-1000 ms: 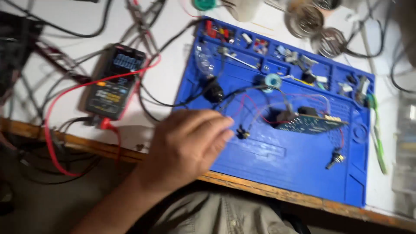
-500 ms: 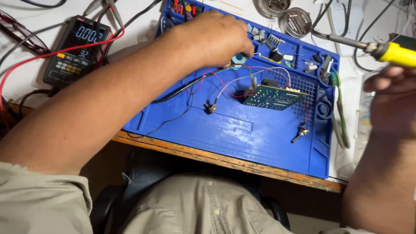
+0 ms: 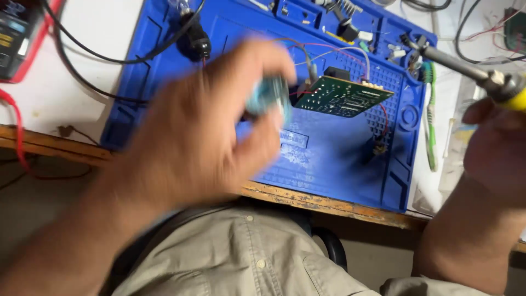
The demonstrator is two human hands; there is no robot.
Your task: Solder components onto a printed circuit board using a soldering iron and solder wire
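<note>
Pinching a small pale-blue spool (image 3: 268,97) between thumb and fingertips, left hand (image 3: 203,137) raised above the blue work mat (image 3: 329,159), blurred, so the spool's details cannot be made out. Spool held in the air just left of the green circuit board (image 3: 342,96), above the mat's open middle, not touching either as far as can be told. Clenched around the yellow-handled soldering iron (image 3: 466,68) at the right edge of the view, right hand (image 3: 493,148) with fingers wrapped on the grip; metal shaft slanting up and left, tip near the mat's upper right corner, well apart from the board.

Green circuit board tilted, propped over the ribbed part of the mat, with red, white and dark wires (image 3: 339,52) looping from its top edge toward the mat's small compartments. Another thin red wire running down from the board's right side to a small dark part (image 3: 378,147) lying on the mat. Black round plug (image 3: 196,41) on a black cable at the mat's upper left. Green toothbrush (image 3: 429,109) lying along the mat's right border. Multimeter (image 3: 13,35) with a red lead at the far upper left on the white tabletop (image 3: 66,104), beside the mat. Wooden table edge (image 3: 329,204) running below the mat, with a beige shirt (image 3: 246,257) beneath it.
</note>
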